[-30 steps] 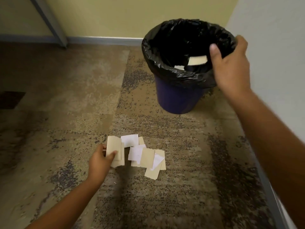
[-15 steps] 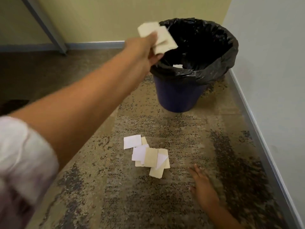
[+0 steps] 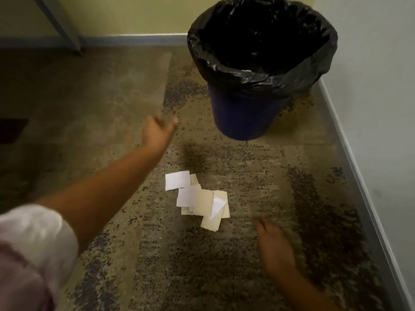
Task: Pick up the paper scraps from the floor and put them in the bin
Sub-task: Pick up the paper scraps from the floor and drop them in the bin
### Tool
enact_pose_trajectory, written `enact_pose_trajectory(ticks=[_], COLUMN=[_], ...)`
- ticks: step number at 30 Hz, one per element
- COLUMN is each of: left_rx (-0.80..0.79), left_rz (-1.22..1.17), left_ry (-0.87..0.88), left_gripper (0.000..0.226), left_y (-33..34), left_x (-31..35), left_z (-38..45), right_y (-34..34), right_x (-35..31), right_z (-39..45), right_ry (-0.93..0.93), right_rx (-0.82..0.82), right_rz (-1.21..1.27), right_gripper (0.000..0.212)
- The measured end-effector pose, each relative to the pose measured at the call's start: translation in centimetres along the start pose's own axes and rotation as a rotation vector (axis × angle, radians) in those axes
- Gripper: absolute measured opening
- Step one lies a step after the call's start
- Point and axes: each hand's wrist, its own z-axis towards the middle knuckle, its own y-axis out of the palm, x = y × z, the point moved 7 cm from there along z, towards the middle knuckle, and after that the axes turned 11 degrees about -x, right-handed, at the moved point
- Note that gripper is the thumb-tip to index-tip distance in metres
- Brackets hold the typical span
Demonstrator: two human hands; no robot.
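Several white and beige paper scraps (image 3: 197, 202) lie overlapped in a small pile on the carpet. A blue bin (image 3: 244, 113) with a black liner (image 3: 260, 72) stands upright behind them at the right wall; a pale scrap shows inside near the front rim. My left hand (image 3: 158, 131) hovers blurred above the carpet, left of the bin, holding nothing. My right hand (image 3: 272, 243) is low over the carpet just right of the pile, fingers extended toward it, not touching any scrap.
A grey wall and metal skirting (image 3: 359, 176) run along the right side. A yellow wall closes the back, with a slanted grey metal leg (image 3: 58, 23) at the upper left. A dark patch (image 3: 11, 131) marks the floor at far left.
My left hand let its scraps go at the bin and has dropped back down to the left, empty. My right hand has stayed beside the pile.
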Motion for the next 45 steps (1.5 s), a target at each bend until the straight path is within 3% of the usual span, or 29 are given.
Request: enact_pose_trajectory(ticks=[3, 5, 8, 12, 15, 18, 21, 24, 26, 28, 31, 35, 39, 45], left_rx=[-0.271, -0.344, -0.404, -0.404, -0.356, -0.355, -0.336, -0.322, -0.311, -0.28, -0.283, -0.478, -0.521, -0.539], left_rz=[0.443, 0.693, 0.731, 0.841, 0.902, 0.999, 1.013, 0.931, 0.848, 0.787, 0.833, 1.007, 1.137, 1.198], left_ry=[-0.079, -0.064, -0.084, -0.118, -0.116, -0.114, -0.111, -0.103, -0.117, -0.133, -0.093, -0.044, -0.028, -0.015], left_gripper=[0.093, 0.114, 0.125, 0.123, 0.116, 0.103, 0.085, 0.066, 0.056, 0.062, 0.092, 0.116, 0.111, 0.094], left_y=[3.1, 4.2, 5.9, 8.1, 7.1, 6.2, 6.6, 7.4, 7.4, 7.0, 7.1, 9.1, 10.2, 10.6], left_x=[-7.0, -9.7, -12.7, -14.8, -14.6, -13.9, -13.4, -13.8, -14.6, -15.1, -14.7, -14.8, -15.3, -15.3], left_z=[-1.7, -1.5, -1.4, -2.0, -1.4, -0.9, -1.3, -2.2, -3.0, -3.6, -4.3, -4.3, -4.4, -5.4], right_y=[0.4, 0.5, 0.7, 0.3, -0.1, 0.4, 0.6, 0.6, 0.7, 0.7, 0.2, -2.6, -7.7, -17.4], right_x=[-1.7, -2.8, -4.5, -6.5, -7.7, -8.3, -8.4, -8.4, -7.9, -7.1, -5.2, -3.1, -2.8, -4.7], right_z=[0.1, 1.1, 3.3, 5.5, 6.5, 7.4, 7.8, 7.4, 6.7, 5.8, 4.3, 2.6, 1.1, -2.0], right_ry=[-0.021, 0.002, 0.061, 0.173, 0.213, 0.183, 0.108, 0.025, 0.012, 0.009, 0.039, 0.04, 0.011, -0.186], right_rx=[-0.003, -0.033, -0.087, -0.054, -0.059, -0.083, -0.091, -0.15, -0.159, -0.149, -0.12, -0.032, 0.049, 0.134], right_rz=[0.032, 0.211, 0.445, 0.418, 0.335, 0.362, 0.485, 0.788, 0.851, 0.85, 0.779, 0.656, 0.762, 0.686], right_gripper=[0.052, 0.044, 0.053, 0.078, 0.082, 0.064, 0.03, 0.019, 0.014, 0.011, 0.008, 0.009, 0.023, 0.018])
